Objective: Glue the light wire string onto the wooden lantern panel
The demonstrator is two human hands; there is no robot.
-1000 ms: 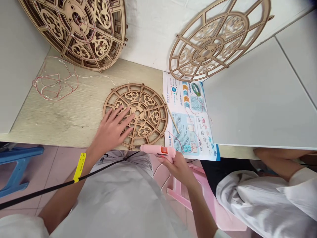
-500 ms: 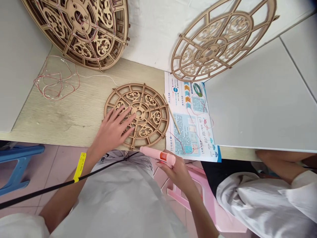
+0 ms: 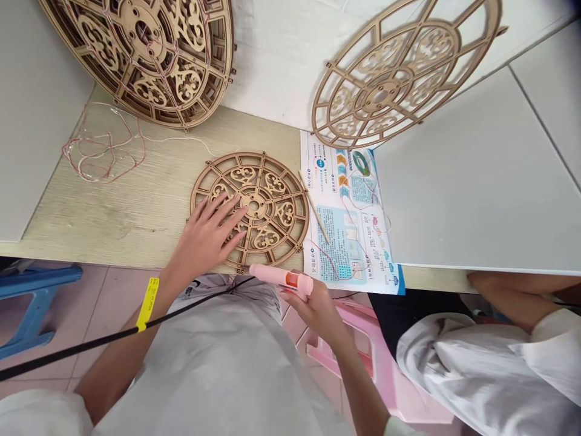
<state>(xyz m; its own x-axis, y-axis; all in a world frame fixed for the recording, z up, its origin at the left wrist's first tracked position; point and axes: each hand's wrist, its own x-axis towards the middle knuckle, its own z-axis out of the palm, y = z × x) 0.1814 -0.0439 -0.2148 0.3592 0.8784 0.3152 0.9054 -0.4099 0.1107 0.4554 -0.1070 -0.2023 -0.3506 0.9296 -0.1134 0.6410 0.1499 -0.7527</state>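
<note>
And here on the printed sheet (image 3: 354,218), lying across the tabletop (image 3: 113,224) and poking past its near edge, a sideways heading (image 3: 313,261) is reading "公司简介", sitting close to that edge. More Chinese print is filling the sheet, too small to read surely. On the black cable (image 3: 86,347), a yellow tag (image 3: 147,303) is carrying tiny, illegible print.

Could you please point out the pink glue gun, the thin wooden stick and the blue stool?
Pink glue gun (image 3: 271,274): head view, on its barrel.
Thin wooden stick (image 3: 313,207): head view, middle of its length.
Blue stool (image 3: 48,275): head view, on its seat.
</note>
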